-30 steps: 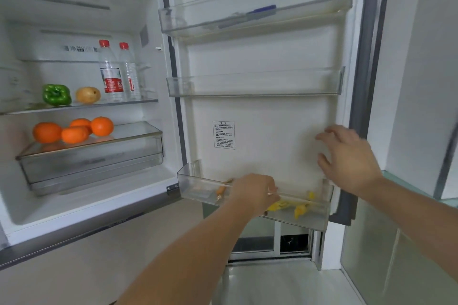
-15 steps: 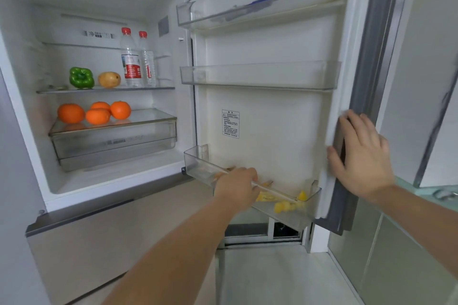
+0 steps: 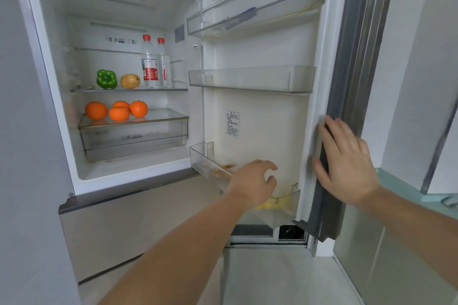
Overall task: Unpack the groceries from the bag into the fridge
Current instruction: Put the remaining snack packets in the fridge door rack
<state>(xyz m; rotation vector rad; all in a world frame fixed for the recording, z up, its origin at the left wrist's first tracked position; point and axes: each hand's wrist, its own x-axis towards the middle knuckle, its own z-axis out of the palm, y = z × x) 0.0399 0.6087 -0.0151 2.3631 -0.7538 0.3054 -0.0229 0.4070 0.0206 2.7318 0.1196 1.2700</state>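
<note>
The fridge stands open. On its upper shelf (image 3: pixel 128 90) sit a green pepper (image 3: pixel 106 78), a yellowish fruit (image 3: pixel 130 81) and two red-capped water bottles (image 3: pixel 150 62). Several oranges (image 3: pixel 119 111) lie on the clear drawer's lid (image 3: pixel 161 116). My left hand (image 3: pixel 255 182) hovers over the lowest door bin (image 3: pixel 205 163), fingers loosely curled, holding nothing. Small yellow and orange items (image 3: pixel 269 203) lie in that bin, partly hidden by the hand. My right hand (image 3: pixel 347 163) lies flat with straight fingers on the door's outer edge (image 3: pixel 344 82).
Two clear door bins, a middle one (image 3: pixel 250 79) and a top one (image 3: pixel 255 11), hang above. A greenish counter (image 3: pixel 406 188) with cabinet fronts stands at the right. A grey wall (image 3: pixel 22 156) borders the fridge on the left. The bag is out of view.
My left hand has lifted off the lowest door bin and its fingers have loosened. My right hand slid further onto the door's edge. The door has swung inward a little.
</note>
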